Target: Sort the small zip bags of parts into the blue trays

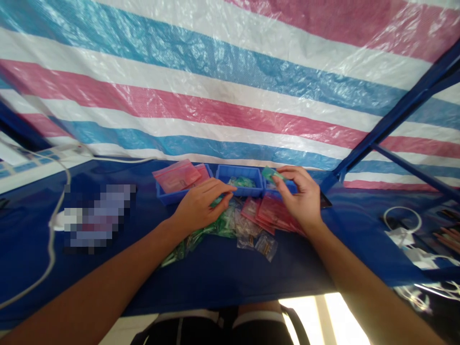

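Note:
My left hand (201, 203) lies over a heap of small green plastic bags (215, 227) on the blue table (223, 273), fingers curled onto one of them. My right hand (300, 196) is raised a little and pinches a small green bag (270, 174) between thumb and fingers, just above the right blue bin (293, 188). Red zip bags (269, 213) lie under and beside the right hand. Clear bags with small brass parts (260, 242) rest in front of the heap. A middle blue bin (240, 181) holds more green bags.
A left blue bin (168, 196) carries pink zip bags (178, 176). A white cable (53, 215) runs along the left side. White cables and pencils (413, 230) lie at the right. A striped tarpaulin (230, 86) hangs behind, with a blue frame bar (395, 120) on the right.

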The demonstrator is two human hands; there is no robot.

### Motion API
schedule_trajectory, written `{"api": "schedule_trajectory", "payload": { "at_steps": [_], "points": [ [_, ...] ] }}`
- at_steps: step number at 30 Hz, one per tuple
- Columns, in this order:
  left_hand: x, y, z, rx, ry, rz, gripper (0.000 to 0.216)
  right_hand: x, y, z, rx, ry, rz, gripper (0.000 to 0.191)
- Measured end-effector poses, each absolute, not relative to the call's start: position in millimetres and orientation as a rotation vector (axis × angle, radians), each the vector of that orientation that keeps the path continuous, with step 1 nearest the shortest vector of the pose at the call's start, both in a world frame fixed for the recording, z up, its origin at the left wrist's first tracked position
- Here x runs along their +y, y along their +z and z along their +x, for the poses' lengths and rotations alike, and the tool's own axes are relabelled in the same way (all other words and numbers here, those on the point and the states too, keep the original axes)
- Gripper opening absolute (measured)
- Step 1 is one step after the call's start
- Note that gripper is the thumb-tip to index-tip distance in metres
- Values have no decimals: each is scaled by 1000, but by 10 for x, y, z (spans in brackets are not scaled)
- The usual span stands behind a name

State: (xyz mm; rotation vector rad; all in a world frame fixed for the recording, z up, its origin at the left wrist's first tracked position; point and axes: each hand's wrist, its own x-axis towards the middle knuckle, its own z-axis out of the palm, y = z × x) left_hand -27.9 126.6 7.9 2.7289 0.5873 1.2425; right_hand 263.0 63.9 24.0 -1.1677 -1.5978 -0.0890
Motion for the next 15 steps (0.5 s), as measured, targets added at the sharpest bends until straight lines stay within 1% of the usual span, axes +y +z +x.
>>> {"api": "schedule_trajectory", "payload": {
  "at_steps": [4, 9, 12, 13, 15],
  "points": [
    [1288, 65, -291, 596, 1220, 2741, 19, 712, 205, 2999, -1689, -265, -1341, 19],
    [1307, 69, -292, 582, 1231, 2763, 19, 810, 72, 3203, -1975, -138, -1439, 28],
    [1321, 80, -317, 611, 1258, 2759, 18, 824, 74, 3203, -2005, -73, -1510, 39],
    [1327, 85, -330, 622, 1267, 2755, 18, 818, 93, 3183, -2007, -78, -1517, 41],
    [1341, 91, -355, 642, 1284, 2751, 19, 780, 154, 3097, -2007, -145, -1488, 40]
  ]
}}
